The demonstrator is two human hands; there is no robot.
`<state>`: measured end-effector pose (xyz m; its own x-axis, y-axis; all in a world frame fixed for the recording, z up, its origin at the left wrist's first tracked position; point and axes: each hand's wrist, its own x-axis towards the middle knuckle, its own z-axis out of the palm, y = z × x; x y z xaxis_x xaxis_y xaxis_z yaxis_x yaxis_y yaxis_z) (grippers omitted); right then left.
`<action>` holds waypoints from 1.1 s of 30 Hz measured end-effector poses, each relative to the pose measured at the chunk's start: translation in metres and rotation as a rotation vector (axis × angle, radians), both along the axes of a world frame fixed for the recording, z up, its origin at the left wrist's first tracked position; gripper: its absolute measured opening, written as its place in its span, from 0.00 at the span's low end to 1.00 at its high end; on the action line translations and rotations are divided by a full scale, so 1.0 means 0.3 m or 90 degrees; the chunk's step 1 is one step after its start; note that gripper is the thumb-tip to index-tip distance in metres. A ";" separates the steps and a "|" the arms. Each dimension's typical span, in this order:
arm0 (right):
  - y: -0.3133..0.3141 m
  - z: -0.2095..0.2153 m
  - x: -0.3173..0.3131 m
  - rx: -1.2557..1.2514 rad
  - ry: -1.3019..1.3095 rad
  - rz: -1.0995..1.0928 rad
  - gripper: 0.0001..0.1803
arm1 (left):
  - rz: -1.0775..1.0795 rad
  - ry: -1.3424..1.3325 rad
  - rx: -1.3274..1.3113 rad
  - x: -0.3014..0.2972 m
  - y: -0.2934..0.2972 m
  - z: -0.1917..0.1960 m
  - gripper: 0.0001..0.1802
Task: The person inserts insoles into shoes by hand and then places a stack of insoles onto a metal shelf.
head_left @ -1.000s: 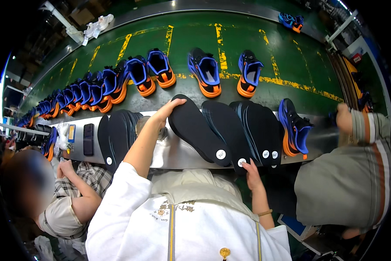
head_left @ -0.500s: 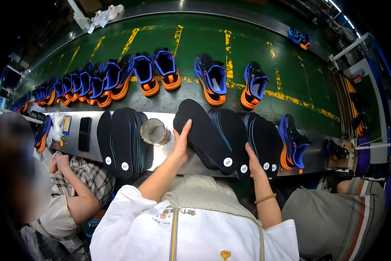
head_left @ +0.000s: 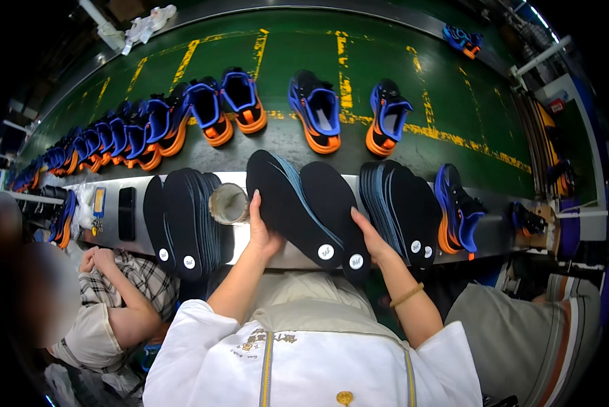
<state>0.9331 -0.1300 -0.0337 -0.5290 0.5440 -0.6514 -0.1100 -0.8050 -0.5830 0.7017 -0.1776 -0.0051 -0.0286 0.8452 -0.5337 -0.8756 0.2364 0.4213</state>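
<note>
Between my two hands is a bundle of black shoe insoles [head_left: 284,203] with blue-grey edges and round white stickers at the heels. My left hand [head_left: 264,234] grips its left side, thumb along the edge and the other fingers largely hidden beneath. My right hand [head_left: 372,239] clasps the right side, by another black insole [head_left: 331,203] in the same bundle; its fingers are mostly out of sight. A stack of similar insoles [head_left: 409,217] stands just right of my right hand. To my left lie more stacked insoles [head_left: 186,220], with a round open container [head_left: 229,203] beside them.
Black, blue and orange shoes [head_left: 240,102] line the green belt [head_left: 284,51] beyond the metal ledge. One shoe [head_left: 457,214] sits right of the insoles. A phone [head_left: 127,214] lies at left. A seated person [head_left: 125,305] is on my left, another [head_left: 521,339] on my right.
Both hands have moved slightly left with the insoles, and the right-hand insole now sits apart from the stack at right. The view has shifted a little.
</note>
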 end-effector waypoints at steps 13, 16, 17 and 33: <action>0.039 -0.007 -0.079 0.283 -0.268 0.095 0.58 | 0.063 0.004 0.050 0.101 -0.021 -0.003 0.42; 0.087 -0.053 -0.043 0.233 -0.127 0.096 0.59 | 0.041 0.039 -0.013 0.122 0.014 -0.013 0.43; 0.078 -0.065 -0.032 0.213 -0.078 0.095 0.59 | 0.036 0.042 -0.014 0.126 0.005 -0.008 0.43; 0.070 0.034 0.700 0.137 -0.268 -0.085 0.32 | -0.240 0.411 -0.256 0.854 0.133 -0.067 0.65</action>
<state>1.1431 -0.1091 -0.0234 -0.1605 0.7352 -0.6585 0.0773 -0.6558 -0.7510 0.9579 -0.1376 -0.0253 -0.1852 0.6082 -0.7719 -0.3244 0.7036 0.6322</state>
